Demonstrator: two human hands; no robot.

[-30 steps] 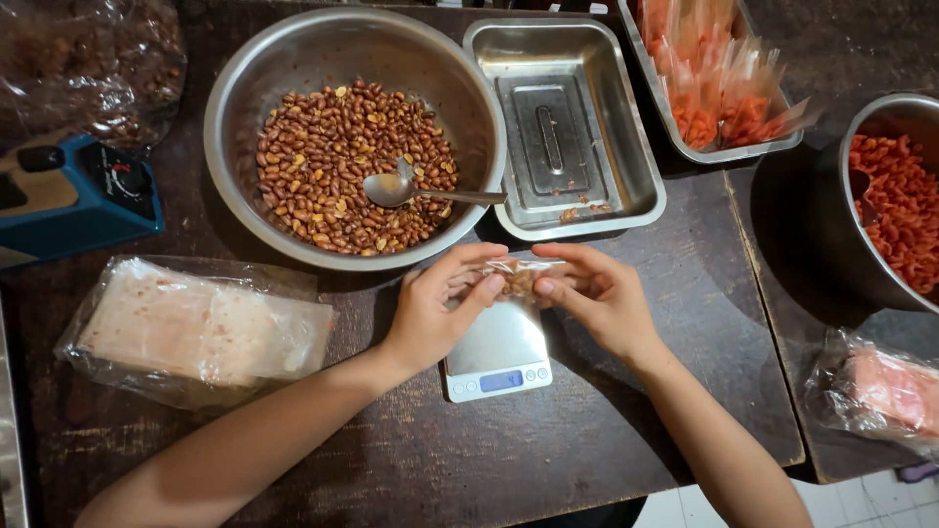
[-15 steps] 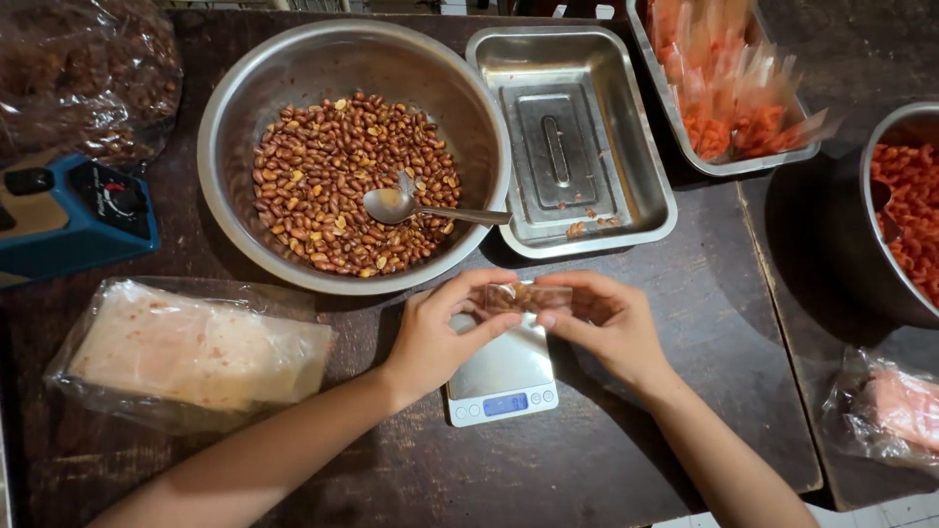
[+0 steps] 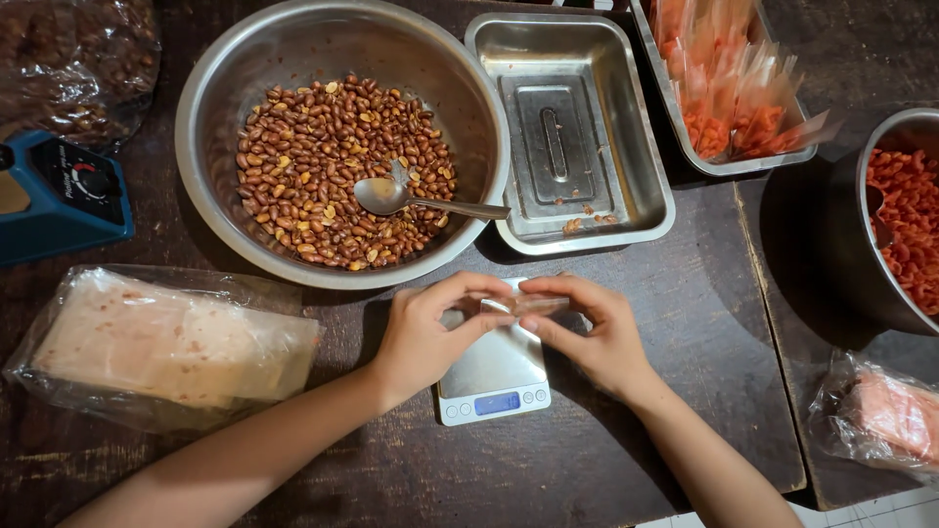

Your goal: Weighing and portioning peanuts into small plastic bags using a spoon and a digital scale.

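My left hand (image 3: 430,328) and right hand (image 3: 592,332) meet just above the scale (image 3: 492,376), both pinched shut on a small clear packet (image 3: 533,305) stretched between my fingertips. The packet hangs over the far edge of the scale's steel plate; what is inside it I cannot make out.

Beyond my hands sits a big steel bowl (image 3: 293,39) with a layer of brown peanuts (image 3: 313,176) across its bottom. A spoon (image 3: 411,198) lies in them, bowl end on the nuts, handle pointing toward the rim on my right. Touching that bowl on the right is a square steel tray (image 3: 641,196), almost bare, with only a few crumbs near its front edge. Further right, a second tray (image 3: 685,147) is packed with clear packets of orange snack (image 3: 734,98). At the right edge a dark pot (image 3: 851,264) holds loose orange pieces (image 3: 905,225).

To my left lies a flat plastic bag (image 3: 166,342) of pale sheets. Above it stands a blue device (image 3: 59,196) with a dial, and in the far left corner a bag of dark nuts (image 3: 73,59). By my right forearm sits a small bag of pink stuff (image 3: 885,416).

All of it rests on a dark wooden table (image 3: 704,391), worn and scuffed. Past its near right corner, a strip of pale tiled floor (image 3: 880,513) shows.
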